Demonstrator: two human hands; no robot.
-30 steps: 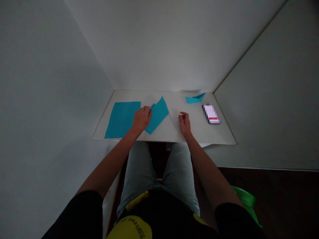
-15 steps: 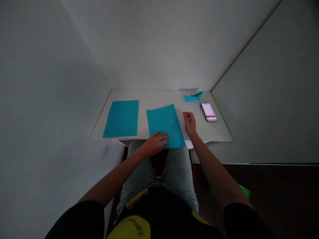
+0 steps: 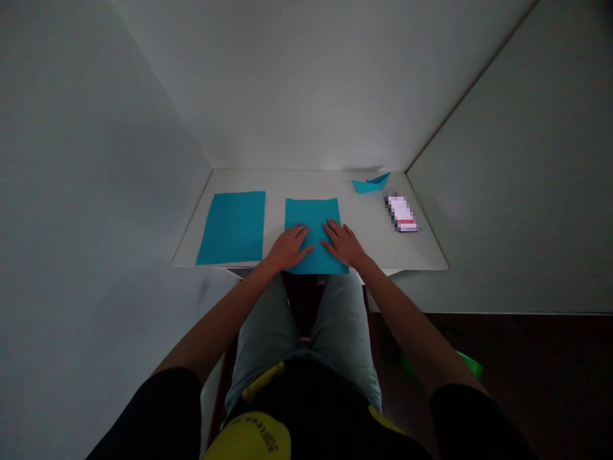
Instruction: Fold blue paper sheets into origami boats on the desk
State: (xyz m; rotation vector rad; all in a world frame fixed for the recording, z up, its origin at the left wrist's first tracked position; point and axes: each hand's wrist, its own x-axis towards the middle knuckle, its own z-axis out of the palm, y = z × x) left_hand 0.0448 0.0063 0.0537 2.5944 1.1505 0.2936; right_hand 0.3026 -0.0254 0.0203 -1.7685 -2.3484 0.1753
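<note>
A sheet of blue paper (image 3: 313, 214) lies squarely in front of me, its near edge reaching slightly past the table's front edge. My left hand (image 3: 290, 248) rests on its left side, fingers spread and flat. On its right side lies my right hand (image 3: 343, 243), also flat with the fingers apart. Left of these is a second blue sheet (image 3: 232, 227), flat and untouched by either hand. A folded blue paper boat (image 3: 371, 183) stands at the back right of the table.
The white table (image 3: 383, 249) meets a wall at the back. At its right side lies a phone (image 3: 402, 213) with a lit, blurred screen. My legs (image 3: 338, 319) are under the front edge. Something green (image 3: 469, 364) is on the dark floor at the right.
The middle sheet has turned straight and shifted slightly away from me. My right hand has come down from beside it onto its right side; my left hand has moved forward on it.
</note>
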